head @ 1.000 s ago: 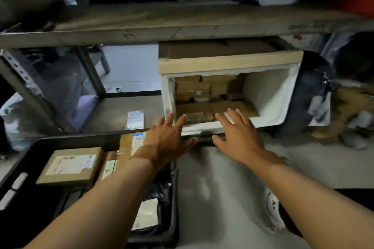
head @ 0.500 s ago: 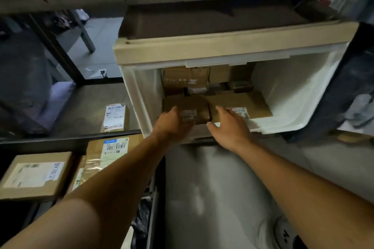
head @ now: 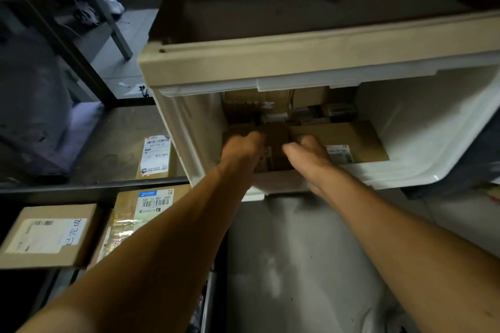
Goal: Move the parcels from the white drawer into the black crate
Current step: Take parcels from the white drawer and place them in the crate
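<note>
Both hands deeper in white drawer (head: 422,127), now gripping small brown parcel (head: 276,140) from either side

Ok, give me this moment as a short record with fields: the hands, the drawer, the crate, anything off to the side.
left hand: inside the drawer, gripping the small brown parcel
right hand: gripping the same parcel from the other side
white drawer: open, several parcels still inside, a flat labelled box right of the hands
black crate: lower left, already holds labelled boxes
shelf parcel: lies alone outside both
</note>
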Demonstrator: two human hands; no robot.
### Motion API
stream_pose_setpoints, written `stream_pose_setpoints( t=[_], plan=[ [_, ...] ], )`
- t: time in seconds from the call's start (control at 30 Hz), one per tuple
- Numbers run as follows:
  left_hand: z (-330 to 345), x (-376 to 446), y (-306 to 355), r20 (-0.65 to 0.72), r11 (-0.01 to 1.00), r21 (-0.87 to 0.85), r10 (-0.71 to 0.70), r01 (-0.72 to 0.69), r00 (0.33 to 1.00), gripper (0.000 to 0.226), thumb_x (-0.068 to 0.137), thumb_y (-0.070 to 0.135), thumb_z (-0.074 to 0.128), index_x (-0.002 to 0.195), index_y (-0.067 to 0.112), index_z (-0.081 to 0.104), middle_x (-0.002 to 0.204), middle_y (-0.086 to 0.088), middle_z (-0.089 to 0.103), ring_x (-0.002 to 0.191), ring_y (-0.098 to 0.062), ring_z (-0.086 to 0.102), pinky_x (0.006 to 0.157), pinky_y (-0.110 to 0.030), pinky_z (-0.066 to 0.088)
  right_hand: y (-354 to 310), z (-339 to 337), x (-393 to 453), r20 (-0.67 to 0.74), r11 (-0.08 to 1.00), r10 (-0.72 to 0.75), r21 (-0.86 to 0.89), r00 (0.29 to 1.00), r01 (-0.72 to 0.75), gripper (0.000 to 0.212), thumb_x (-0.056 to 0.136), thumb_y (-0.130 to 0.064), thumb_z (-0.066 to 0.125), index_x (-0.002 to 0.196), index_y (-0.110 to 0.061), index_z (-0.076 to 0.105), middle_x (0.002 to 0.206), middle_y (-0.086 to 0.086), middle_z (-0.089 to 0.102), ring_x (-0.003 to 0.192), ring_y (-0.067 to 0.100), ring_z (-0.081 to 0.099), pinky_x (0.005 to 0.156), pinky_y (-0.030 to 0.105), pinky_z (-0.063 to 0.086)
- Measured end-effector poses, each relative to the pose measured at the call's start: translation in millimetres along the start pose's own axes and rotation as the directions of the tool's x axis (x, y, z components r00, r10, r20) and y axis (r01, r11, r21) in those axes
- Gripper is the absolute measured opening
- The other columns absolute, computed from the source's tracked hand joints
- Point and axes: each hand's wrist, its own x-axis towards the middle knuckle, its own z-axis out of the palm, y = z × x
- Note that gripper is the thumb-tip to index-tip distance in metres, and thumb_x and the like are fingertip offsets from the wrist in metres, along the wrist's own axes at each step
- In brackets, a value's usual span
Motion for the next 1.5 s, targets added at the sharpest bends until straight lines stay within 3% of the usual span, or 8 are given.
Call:
stream_pose_setpoints(
  t=[0.13,0.47,0.67,0.8,0.9,1.03,1.17,1.5],
  plan=[
    [14,-18,0,-0.029,1.0,0.025,-0.001,0.001,1.0,0.033,0.091,0.024,0.062,0.11,-0.002,0.064,0.094,-0.016,0.062,0.087,-0.032,0.061,0.075,-0.037,0.046,-7,-1,-14,0.002,0.989,0.039,0.144,0.999,-0.039,0.023,0.091,-0.023,0.053,0.103,-0.007,0.066,0.105,0.017,0.067,0.099,0.034,0.062,0.079,0.038,0.046],
    [-23,-12,-19,-0.108,0.986,0.167,0.011,0.008,0.994,0.045,0.09,0.028,0.07,0.122,-0.002,0.061,0.117,-0.019,0.062,0.108,-0.037,0.061,0.098,-0.046,0.053,-5,6,-14,0.028,0.943,0.084,0.322,0.996,-0.089,0.028,0.09,-0.026,0.066,0.115,-0.019,0.056,0.114,-0.001,0.056,0.104,0.02,0.052,0.085,0.036,0.04],
    [-28,-12,-26,-0.037,0.981,0.19,0.045,-0.037,0.998,0.041,0.093,0.026,0.069,0.127,0.004,0.063,0.104,-0.007,0.062,0.099,-0.027,0.062,0.086,-0.032,0.053,-13,29,-8,-0.044,0.932,0.002,0.362,0.999,0.014,0.052,0.084,-0.029,0.073,0.126,-0.03,0.043,0.126,0.003,0.061,0.112,0.028,0.061,0.097,0.048,0.052],
    [-36,-26,-25,0.002,0.972,0.202,0.125,-0.123,0.992,0.032,0.096,0.027,0.065,0.119,0.004,0.067,0.078,-0.001,0.059,0.067,-0.015,0.054,0.058,-0.025,0.042,-11,18,-22,-0.105,0.871,0.024,0.49,0.994,0.03,0.058,0.084,-0.028,0.072,0.131,-0.031,0.038,0.113,0.002,0.058,0.099,0.024,0.065,0.083,0.039,0.059],
    [-44,-49,-22,0.011,0.94,0.257,0.23,-0.225,0.973,0.032,0.098,0.03,0.061,0.122,0.009,0.066,0.098,-0.005,0.064,0.089,-0.023,0.059,0.074,-0.026,0.041,-9,-6,-39,-0.12,0.819,0.04,0.572,0.992,0.037,0.042,0.092,-0.022,0.064,0.127,-0.028,0.041,0.1,0.001,0.056,0.089,0.02,0.063,0.068,0.034,0.056],
    [-57,-81,-20,0.048,0.969,0.085,0.228,-0.232,0.972,0.009,0.098,0.019,0.061,0.09,0.016,0.058,0.084,0.004,0.061,0.08,-0.013,0.058,0.069,-0.028,0.045,-9,-33,-73,-0.049,0.761,0.048,0.649,0.998,-0.005,0.032,0.093,-0.011,0.057,0.123,-0.019,0.05,0.11,0.011,0.061,0.097,0.029,0.064,0.063,0.039,0.056],
    [-78,-108,-23,0.1,0.974,-0.159,0.177,-0.16,0.979,0.043,0.094,0.02,0.065,0.134,0.015,0.05,0.12,-0.013,0.067,0.105,-0.028,0.066,0.078,-0.036,0.054,-7,-42,-112,0.096,0.784,-0.028,0.62,0.995,-0.038,0.038,0.095,-0.007,0.052,0.132,-0.015,0.047,0.12,0.016,0.063,0.106,0.035,0.065,0.068,0.042,0.06],
    [-171,-161,-46,0.064,0.923,-0.311,0.258,-0.226,0.964,0.033,0.094,0.008,0.064,0.122,0.012,0.047,0.108,-0.016,0.068,0.098,-0.029,0.069,0.077,-0.039,0.061,-20,3,-187,0.098,0.871,-0.146,0.485,0.984,0.081,0.033,0.087,-0.003,0.072,0.115,-0.017,0.061,0.115,0.011,0.07,0.109,0.027,0.066,0.102,0.053,0.051]
  ],
)
